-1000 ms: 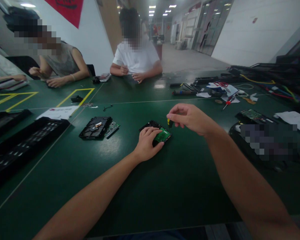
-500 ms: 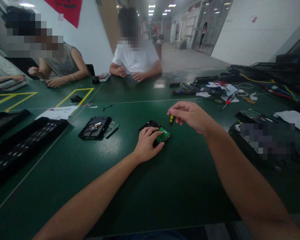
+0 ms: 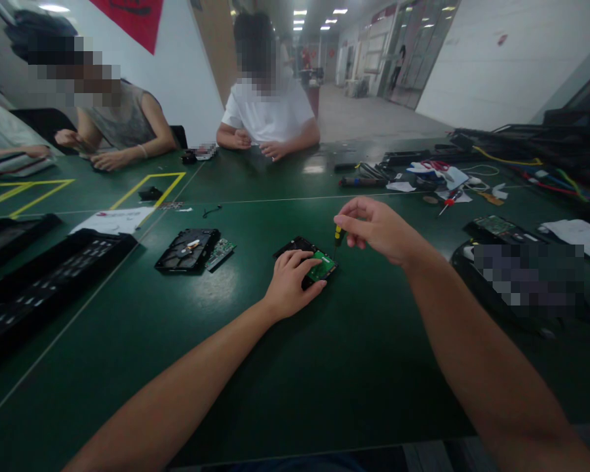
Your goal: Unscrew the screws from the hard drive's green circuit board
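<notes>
A black hard drive (image 3: 295, 248) with a green circuit board (image 3: 323, 267) on top lies on the green table (image 3: 255, 367). My left hand (image 3: 291, 283) rests on it, fingers curled over the board and pressing the drive down. My right hand (image 3: 376, 229) hovers just right of the drive, fingers pinched round a small screwdriver with a yellow and black handle (image 3: 338, 235). The screwdriver stands nearly upright with its tip at the board's far right corner.
A second opened drive (image 3: 189, 250) with a loose board (image 3: 220, 252) lies to the left. Black trays (image 3: 44, 282) line the left edge. Tools, cables and papers (image 3: 437, 178) crowd the far right. Two people (image 3: 268, 108) sit across the table.
My right hand has lifted slightly and shifted right, showing more of the screwdriver handle. My left hand stays on the drive.
</notes>
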Tool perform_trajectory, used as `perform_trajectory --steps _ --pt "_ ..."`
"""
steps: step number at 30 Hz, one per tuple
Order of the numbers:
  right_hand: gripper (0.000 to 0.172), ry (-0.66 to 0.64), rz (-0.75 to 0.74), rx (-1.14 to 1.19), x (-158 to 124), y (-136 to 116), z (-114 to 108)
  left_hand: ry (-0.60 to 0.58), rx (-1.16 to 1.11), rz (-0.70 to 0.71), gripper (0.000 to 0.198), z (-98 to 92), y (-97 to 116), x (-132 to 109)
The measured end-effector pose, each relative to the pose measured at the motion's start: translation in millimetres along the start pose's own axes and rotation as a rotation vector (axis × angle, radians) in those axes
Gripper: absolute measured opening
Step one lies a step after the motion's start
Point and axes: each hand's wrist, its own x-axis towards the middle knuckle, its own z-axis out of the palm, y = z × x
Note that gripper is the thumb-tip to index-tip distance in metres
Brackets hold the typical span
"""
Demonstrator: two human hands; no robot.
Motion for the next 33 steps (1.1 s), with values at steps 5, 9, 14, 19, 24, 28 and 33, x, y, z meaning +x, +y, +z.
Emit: perform_trajectory --steps 5,9,14,19,24,28,33 --pt "0.013 -0.028 -0.024 0.019 0.4 -1.1 -4.6 0.007 0.015 0.017 0.045 1.5 -1.3 -0.3" --pt "0.014 -0.033 -0.016 -0.009 0.0 -2.4 -3.9 0.014 0.018 0.012 0.043 1.3 -1.1 -0.9" --pt "0.032 0.039 -0.006 -0.116 -0.5 -0.4 -2.2 0.007 0.025 0.025 0.042 0.4 -0.9 -1.1" --pt "0.02 0.013 -0.035 -0.088 -1.7 -2.2 -3.2 0.013 0.025 0.023 0.042 1.2 -1.3 -0.7" --pt "0.017 0.039 -0.018 -0.041 1.7 -0.3 -4.1 0.008 0.017 0.021 0.042 0.2 0.1 -0.7" --pt "0.02 0.054 0.007 -0.002 4.1 2.5 -2.5 0.01 0.019 0.014 0.042 -0.5 0.5 -0.8" --pt "0.026 0.023 -0.038 -0.096 -0.2 -0.7 -2.7 -0.002 0.012 0.008 0.043 -0.8 1.4 -0.5"
